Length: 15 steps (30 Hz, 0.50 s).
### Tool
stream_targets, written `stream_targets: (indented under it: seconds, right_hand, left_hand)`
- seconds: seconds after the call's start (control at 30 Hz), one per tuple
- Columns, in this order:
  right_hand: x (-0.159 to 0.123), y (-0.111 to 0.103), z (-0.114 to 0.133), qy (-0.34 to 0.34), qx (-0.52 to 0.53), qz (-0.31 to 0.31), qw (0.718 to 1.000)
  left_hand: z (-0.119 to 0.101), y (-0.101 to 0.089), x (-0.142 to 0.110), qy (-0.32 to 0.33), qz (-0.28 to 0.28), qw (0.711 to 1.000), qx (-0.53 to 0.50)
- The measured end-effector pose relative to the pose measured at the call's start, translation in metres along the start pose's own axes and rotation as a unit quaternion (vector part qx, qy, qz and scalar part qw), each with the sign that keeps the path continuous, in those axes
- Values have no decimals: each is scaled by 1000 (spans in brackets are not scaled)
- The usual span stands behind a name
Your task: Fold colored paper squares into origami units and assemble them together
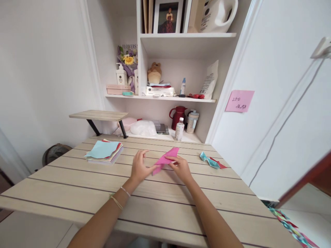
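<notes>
A pink sheet of folded paper [165, 159] is held just above the middle of the wooden table. My right hand [180, 167] pinches its right part between thumb and fingers. On the other side, my left hand [140, 166] has its fingers apart and raised, with the thumb reaching to the paper's lower left edge. Whether that thumb presses on the paper or only touches it is hard to see. The paper looks creased into a slanted, pointed shape.
A stack of coloured paper [103, 150] lies at the table's left, near a small raised shelf [99, 115]. Folded blue and red paper pieces [212, 161] lie at the right. A bottle [179, 129] and a red jug [178, 117] stand at the back.
</notes>
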State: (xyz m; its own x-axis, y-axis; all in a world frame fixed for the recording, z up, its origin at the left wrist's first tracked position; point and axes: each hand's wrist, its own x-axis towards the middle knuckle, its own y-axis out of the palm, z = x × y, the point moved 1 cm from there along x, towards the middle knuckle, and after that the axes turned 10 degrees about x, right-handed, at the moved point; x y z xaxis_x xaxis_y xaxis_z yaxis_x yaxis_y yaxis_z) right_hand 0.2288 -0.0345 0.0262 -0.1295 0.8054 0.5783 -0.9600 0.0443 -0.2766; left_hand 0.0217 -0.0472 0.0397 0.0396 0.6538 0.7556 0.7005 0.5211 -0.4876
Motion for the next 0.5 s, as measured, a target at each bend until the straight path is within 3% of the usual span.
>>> stream_targets:
  seconds: [0.1,0.17,0.27,0.33,0.5]
  right_hand:
    - [1,-5,-1,26,119,-58,991]
    - [2,-6,-1,47,194,-75,977]
    - [2,-4,0,76,273,-56,957]
    - [2,-2,1,89,286,-22,954]
    - [2,-1,5,92,262,26,960]
  left_hand:
    - [11,5,-2,-84,136,979,-127]
    - [11,11,-8,-122,214,944,-220]
    - [2,20,-14,-159,278,884,-340]
    - [-2,21,-12,-157,276,867,-385]
    - [4,11,2,-134,122,914,-362]
